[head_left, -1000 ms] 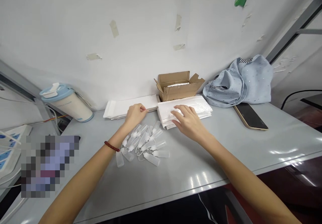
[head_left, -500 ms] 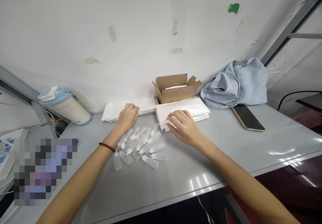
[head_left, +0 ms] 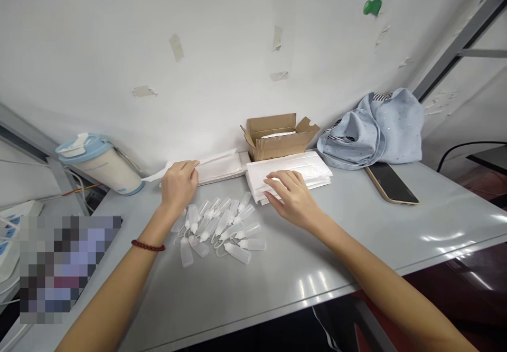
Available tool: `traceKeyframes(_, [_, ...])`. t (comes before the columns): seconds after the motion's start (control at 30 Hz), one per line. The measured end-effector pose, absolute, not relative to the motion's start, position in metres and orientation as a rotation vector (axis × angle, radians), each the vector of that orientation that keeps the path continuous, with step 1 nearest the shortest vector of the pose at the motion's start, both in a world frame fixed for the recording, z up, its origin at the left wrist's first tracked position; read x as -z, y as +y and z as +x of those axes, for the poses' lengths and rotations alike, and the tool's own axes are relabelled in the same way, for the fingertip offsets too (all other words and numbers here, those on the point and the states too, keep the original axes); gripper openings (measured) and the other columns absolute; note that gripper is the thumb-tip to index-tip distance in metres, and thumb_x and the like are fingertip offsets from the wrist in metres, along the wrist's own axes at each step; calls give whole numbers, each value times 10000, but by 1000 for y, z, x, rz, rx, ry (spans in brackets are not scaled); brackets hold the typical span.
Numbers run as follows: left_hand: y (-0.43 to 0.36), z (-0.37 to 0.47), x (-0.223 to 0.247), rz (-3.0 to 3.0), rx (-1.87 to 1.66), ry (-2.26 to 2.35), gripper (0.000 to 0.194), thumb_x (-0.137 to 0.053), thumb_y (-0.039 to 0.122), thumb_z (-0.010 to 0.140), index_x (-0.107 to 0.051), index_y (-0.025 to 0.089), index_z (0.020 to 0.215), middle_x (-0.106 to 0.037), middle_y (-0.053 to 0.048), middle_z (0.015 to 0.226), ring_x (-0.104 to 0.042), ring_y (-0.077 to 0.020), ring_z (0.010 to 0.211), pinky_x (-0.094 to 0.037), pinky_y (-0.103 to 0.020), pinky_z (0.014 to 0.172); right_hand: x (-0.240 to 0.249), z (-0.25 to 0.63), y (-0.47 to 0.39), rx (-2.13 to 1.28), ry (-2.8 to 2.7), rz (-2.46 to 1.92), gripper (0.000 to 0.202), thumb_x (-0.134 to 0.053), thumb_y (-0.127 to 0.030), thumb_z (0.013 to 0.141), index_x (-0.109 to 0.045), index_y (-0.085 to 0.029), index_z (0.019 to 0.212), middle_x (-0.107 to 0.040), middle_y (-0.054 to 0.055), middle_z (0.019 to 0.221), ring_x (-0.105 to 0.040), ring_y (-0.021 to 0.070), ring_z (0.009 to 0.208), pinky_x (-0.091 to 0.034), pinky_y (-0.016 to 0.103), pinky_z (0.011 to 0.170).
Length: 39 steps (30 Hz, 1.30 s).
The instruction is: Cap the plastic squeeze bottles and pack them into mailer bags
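My left hand [head_left: 180, 184] is closed on a thin white packet [head_left: 217, 157], which is lifted at a slant over the left stack of white packets [head_left: 224, 170]. My right hand [head_left: 291, 196] has its fingers apart and curved, at the front of the right stack of white packets [head_left: 307, 170], with nothing held. Several small translucent bottles [head_left: 224, 222] with white caps lie in a loose pile on the grey table [head_left: 277, 288], between my forearms and nearer to me than the stacks.
An open cardboard box [head_left: 283, 145] stands behind the stacks. To its right are a light blue cloth bag [head_left: 368, 130] and a phone [head_left: 392, 183]. A cream bottle with a blue lid [head_left: 105, 164] leans at the left, above a blurred item [head_left: 71, 267] and a power strip [head_left: 13, 230].
My left hand has moved left and taken up a packet from the left stack. My right hand has stayed nearly in place by the right stack.
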<state>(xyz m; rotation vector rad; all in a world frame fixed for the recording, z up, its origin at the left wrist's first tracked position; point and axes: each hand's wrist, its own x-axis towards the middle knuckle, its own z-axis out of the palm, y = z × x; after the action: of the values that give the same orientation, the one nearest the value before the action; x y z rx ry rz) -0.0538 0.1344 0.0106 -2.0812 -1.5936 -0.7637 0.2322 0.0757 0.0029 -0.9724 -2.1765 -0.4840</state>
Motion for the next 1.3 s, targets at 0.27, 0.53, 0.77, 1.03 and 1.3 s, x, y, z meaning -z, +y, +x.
traceKeyframes(0.27, [59,-19,-6,-2250,923,-1085,264,-490,44,831,-674,164,978,-703,-112,975,-628,-242,926,-509,-376,788,-13,216,44,850,-2133,-1008,345,-547,-217,888,-517,-97,1210,-599,187,1221,-526,299,1166,-322,512,1010])
traceKeyframes(0.53, [48,-16,0,-2550,1388,-1429,133,-677,266,770,-717,225,890,-744,-37,938,-639,-224,935,-480,-378,901,-5,219,50,775,-2295,-1019,310,-366,2,897,-611,-51,1079,-686,149,1095,-634,242,1030,-351,459,999])
traceKeyframes(0.77, [63,-72,-16,-2311,1721,-2305,322,-546,337,829,-665,149,1061,-699,-125,1046,-645,-266,933,-528,-398,790,-9,226,55,708,-2217,-1075,367,-387,20,864,-563,-116,1156,-654,118,1177,-597,238,1108,-351,442,981])
traceKeyframes(1.03, [57,-70,-23,-2745,1788,-2833,310,-589,256,679,-711,121,929,-733,-88,718,-665,-221,598,-524,-304,533,-18,226,52,378,-2469,-1110,574,-554,-235,758,-426,-107,1302,-443,248,1359,-381,412,1258,-313,610,949])
traceKeyframes(1.3, [39,-35,-24,-3496,1530,-2711,270,-627,94,721,-690,186,967,-728,-16,878,-658,-172,795,-505,-272,751,-25,211,30,34,-2686,-935,867,-618,-434,670,-264,-150,1410,-282,223,1448,-181,419,1342,-215,653,1006])
